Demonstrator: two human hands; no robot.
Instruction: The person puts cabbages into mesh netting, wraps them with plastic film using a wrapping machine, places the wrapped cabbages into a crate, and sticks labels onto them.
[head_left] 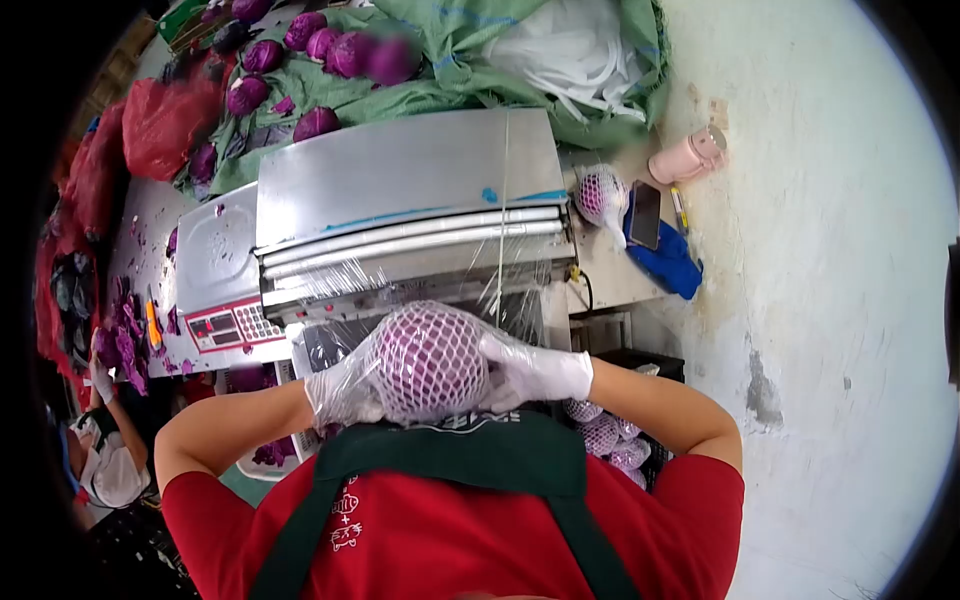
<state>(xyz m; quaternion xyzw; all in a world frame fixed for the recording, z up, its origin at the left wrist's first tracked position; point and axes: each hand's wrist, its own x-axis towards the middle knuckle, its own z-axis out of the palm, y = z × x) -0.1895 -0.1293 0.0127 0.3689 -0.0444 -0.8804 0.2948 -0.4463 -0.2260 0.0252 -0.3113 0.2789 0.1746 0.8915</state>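
Between my two gloved hands, close in front of my apron, is a purple cabbage [428,362] in a white foam net, with clear plastic film over it. On its left side my left hand [342,390] is closed around it, the fingers partly hidden by film. My right hand [540,374] grips the opposite side, thumb against the net. Just beyond stands a film-wrapping machine [410,165] with white rollers [420,240]; film stretches from it toward the cabbage.
Left of the machine sits a scale [235,325]. Loose purple cabbages [348,54] lie on green sacking [440,80]. At right are a netted cabbage [602,195], a phone [645,214] and a pink bottle [688,155]. Wrapped cabbages [600,435] fill a crate by my right elbow. Another person [105,455] works at far left.
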